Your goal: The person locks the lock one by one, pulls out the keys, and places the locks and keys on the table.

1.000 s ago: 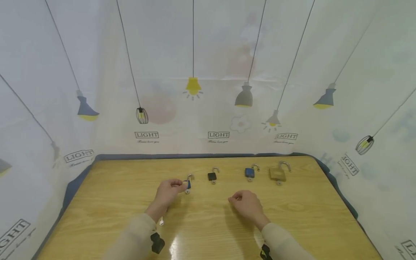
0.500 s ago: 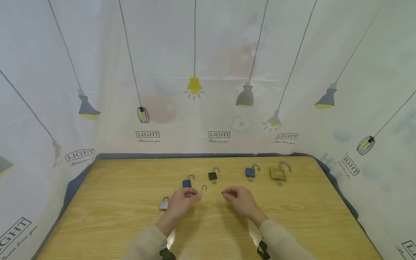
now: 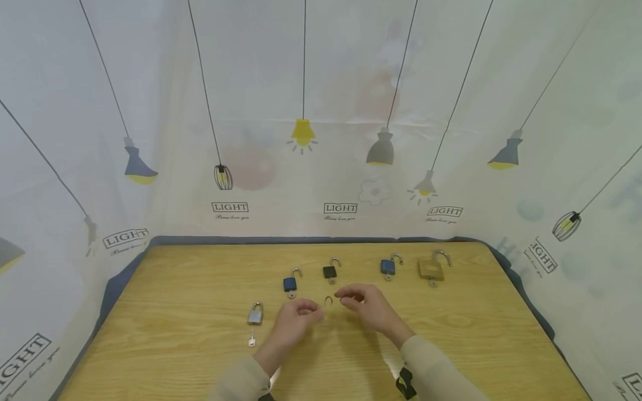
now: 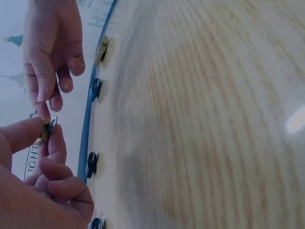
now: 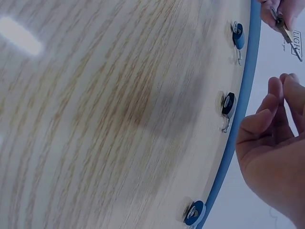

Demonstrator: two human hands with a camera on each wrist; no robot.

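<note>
My left hand [image 3: 298,322] pinches a small brass padlock [image 4: 45,130] between thumb and fingers. Its raised shackle [image 3: 328,300] points away from me in the head view, and a round-headed key [image 4: 53,123] shows at its body in the left wrist view. Just right of the shackle is my right hand [image 3: 370,307], fingers loosely bent and holding nothing; a small gap separates it from the padlock in the right wrist view. On the table left of my left hand lie a silver padlock [image 3: 255,316], its shackle down, and a loose key [image 3: 252,339].
Along the wooden table [image 3: 165,312] lie more padlocks with raised shackles: a blue one [image 3: 290,284], a black one [image 3: 329,272], another blue one [image 3: 388,267] and a large brass one [image 3: 431,270]. Keys stick out of them. A printed cloth [image 3: 271,184] hangs behind.
My left hand has moved right and nearer to me with the brass padlock, uncovering the silver padlock and the loose key. My right hand has shifted slightly left, its fingertips now parted.
</note>
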